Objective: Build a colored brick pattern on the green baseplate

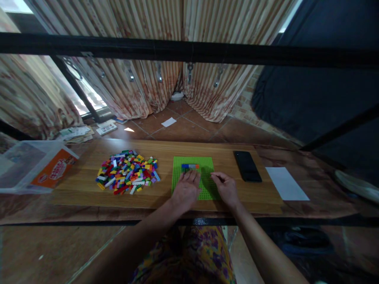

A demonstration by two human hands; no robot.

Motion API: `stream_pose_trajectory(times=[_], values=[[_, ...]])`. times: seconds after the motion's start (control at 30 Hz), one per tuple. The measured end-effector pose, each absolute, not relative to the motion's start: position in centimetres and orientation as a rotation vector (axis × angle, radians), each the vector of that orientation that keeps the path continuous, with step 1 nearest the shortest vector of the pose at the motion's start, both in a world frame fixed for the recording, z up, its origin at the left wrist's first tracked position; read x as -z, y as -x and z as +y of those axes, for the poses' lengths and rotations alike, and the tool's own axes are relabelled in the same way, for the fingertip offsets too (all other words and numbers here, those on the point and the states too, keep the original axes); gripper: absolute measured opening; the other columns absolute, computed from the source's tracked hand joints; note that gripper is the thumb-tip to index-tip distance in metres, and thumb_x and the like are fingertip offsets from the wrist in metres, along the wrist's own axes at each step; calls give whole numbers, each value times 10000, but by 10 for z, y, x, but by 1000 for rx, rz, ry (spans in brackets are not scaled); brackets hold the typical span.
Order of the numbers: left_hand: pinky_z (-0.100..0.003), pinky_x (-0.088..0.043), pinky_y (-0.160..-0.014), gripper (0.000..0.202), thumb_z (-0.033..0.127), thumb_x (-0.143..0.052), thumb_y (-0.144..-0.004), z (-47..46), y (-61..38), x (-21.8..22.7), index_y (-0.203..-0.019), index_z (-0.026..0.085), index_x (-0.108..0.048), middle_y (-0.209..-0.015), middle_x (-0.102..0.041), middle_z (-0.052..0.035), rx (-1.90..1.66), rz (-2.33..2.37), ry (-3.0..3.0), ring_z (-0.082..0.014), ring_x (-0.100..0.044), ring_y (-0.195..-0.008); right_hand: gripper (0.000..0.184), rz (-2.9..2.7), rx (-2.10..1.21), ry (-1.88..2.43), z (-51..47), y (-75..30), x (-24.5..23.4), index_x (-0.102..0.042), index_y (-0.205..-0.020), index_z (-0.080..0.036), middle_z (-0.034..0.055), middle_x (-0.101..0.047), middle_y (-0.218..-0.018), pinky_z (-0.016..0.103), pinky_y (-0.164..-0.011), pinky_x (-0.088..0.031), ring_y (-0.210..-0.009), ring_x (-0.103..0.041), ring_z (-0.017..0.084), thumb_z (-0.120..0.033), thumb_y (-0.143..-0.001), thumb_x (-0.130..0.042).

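A bright green studded baseplate [194, 160] lies in front of me on the wooden board. Near its far edge sits a short row of toy bricks [190, 166], blue, grey and orange. My left hand [187, 187] rests palm down over the near left part of the plate, fingers stretched out just short of the row. At the plate's right edge is my right hand [227, 190], its thumb and forefinger pinched together. Whether anything small sits in that pinch cannot be made out. Both hands cover parts of the plate.
Left of the plate a heap of mixed bricks [128, 172] is spread on the wooden board [166, 148]. A clear plastic box [26, 146] with an orange label stands at far left. To the right lie a black phone [247, 166] and white paper [287, 183]. A dark bar [183, 48] crosses above.
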State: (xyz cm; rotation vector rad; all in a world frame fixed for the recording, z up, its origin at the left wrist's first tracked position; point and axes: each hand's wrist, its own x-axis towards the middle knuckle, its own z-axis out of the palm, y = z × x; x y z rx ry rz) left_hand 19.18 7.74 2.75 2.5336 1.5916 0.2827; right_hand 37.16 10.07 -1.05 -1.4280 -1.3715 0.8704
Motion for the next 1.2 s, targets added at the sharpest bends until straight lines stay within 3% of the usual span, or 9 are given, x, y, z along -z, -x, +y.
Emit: stream_pose_trajectory(times=[0.13, 0.3, 0.63, 0.8, 1.0, 1.07, 1.2], values=[[-473, -268, -1152, 699, 490, -466, -903, 55, -219, -5, -1410, 14, -391, -1503, -375, -220, -277, 1651, -2528, -334, -308, -1415, 286, -1347, -878, 1446, 93, -372, 13, -740, -844, -189, 73, -757, -857, 365, -766, -528, -782, -679, 219, -442, -790, -616], [-505, -247, -1151, 776, 531, -419, -907, 50, -224, 13, -1436, -29, -326, -1532, -278, -269, -277, 1651, -2558, -371, -224, -1444, 306, -1344, -892, 1455, 90, -372, 17, -740, -873, -186, 78, -755, -878, 370, -770, -534, -791, -678, 220, -456, -791, -619], [-568, -214, -1128, 866, 634, -374, -878, 56, -220, 11, -1431, -32, -342, -1496, -273, -344, -224, 1477, -2611, -447, -223, -1420, 315, -1429, -814, 1528, 92, -365, 29, -734, -877, -199, 87, -746, -919, 398, -821, -508, -849, -674, 246, -475, -815, -596], [-579, -211, -1127, 815, 633, -409, -868, 53, -218, 2, -1448, 62, -367, -1511, -299, -295, -262, 1472, -2593, -439, -228, -1423, 324, -1341, -866, 1483, 96, -371, 23, -730, -859, -180, 86, -748, -876, 381, -775, -518, -797, -675, 231, -477, -784, -625], [-643, -182, -1113, 839, 675, -468, -824, 39, -205, -20, -1502, 221, -276, -1564, -241, -214, -522, 1516, -2526, -423, -179, -1445, 350, -1278, -813, 1464, 93, -379, 10, -724, -885, -166, 85, -744, -832, 359, -741, -517, -761, -671, 214, -486, -776, -633], [-618, -189, -1127, 789, 628, -481, -845, 28, -190, -25, -1493, 215, -298, -1566, -249, -198, -583, 1548, -2517, -388, -194, -1450, 367, -1262, -819, 1453, 89, -380, 8, -723, -906, -162, 84, -739, -819, 340, -689, -515, -728, -661, 205, -494, -781, -628], [-577, -232, -1134, 538, 430, -457, -918, 8, -133, -27, -1390, 172, -447, -1476, -422, -187, -668, 1873, -2379, -333, -362, -1380, 363, -1228, -860, 1450, 79, -377, 7, -725, -915, -168, 77, -732, -817, 305, -617, -501, -681, -636, 184, -493, -776, -643]])
